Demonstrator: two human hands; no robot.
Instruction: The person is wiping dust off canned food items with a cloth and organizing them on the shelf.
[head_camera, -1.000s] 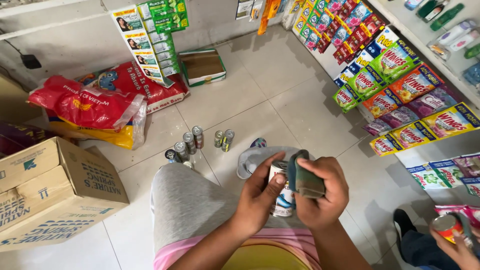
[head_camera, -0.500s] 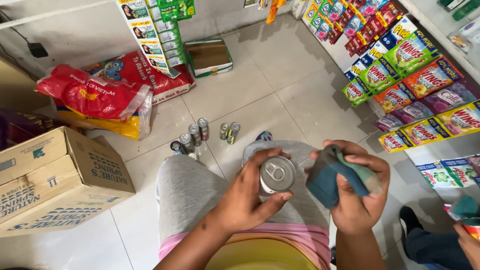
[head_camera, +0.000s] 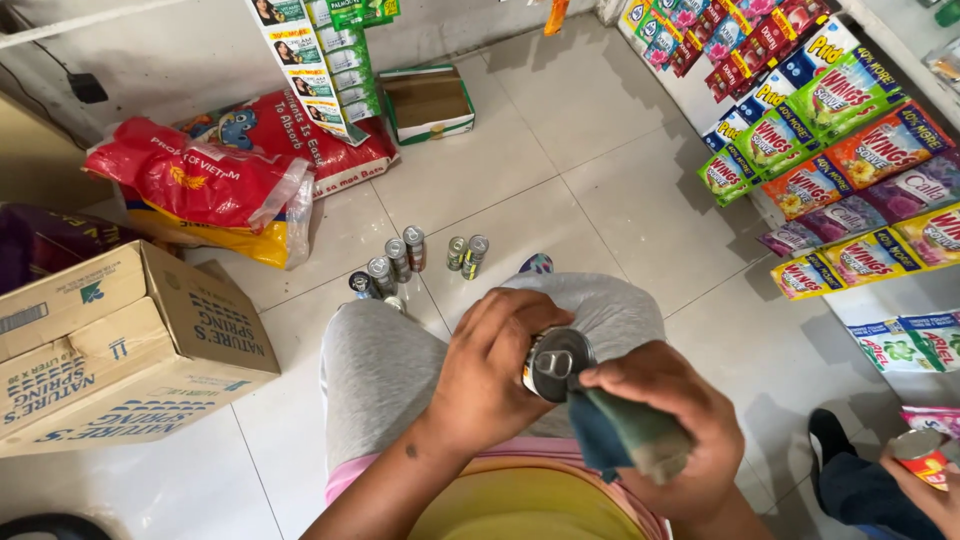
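My left hand (head_camera: 490, 370) grips a small silver drink can (head_camera: 556, 364), its pull-tab top tilted up toward the camera. My right hand (head_camera: 672, 420) holds a folded dark blue-green cloth (head_camera: 625, 435) and presses it against the can's right side. Both hands hover over my lap, above my grey trousers (head_camera: 390, 370). Several more slim cans (head_camera: 412, 260) stand on the white floor tiles just beyond my knees.
A cardboard box (head_camera: 110, 345) sits at my left. Red and yellow sacks (head_camera: 205, 185) lie behind it, and a small green box (head_camera: 428, 100) further back. Hanging sachet strips (head_camera: 840, 130) line the right side. Another person's hand with a red can (head_camera: 925, 465) shows bottom right.
The can's top has turned further toward me. My right hand has brought the cloth from off to the right up against the can.
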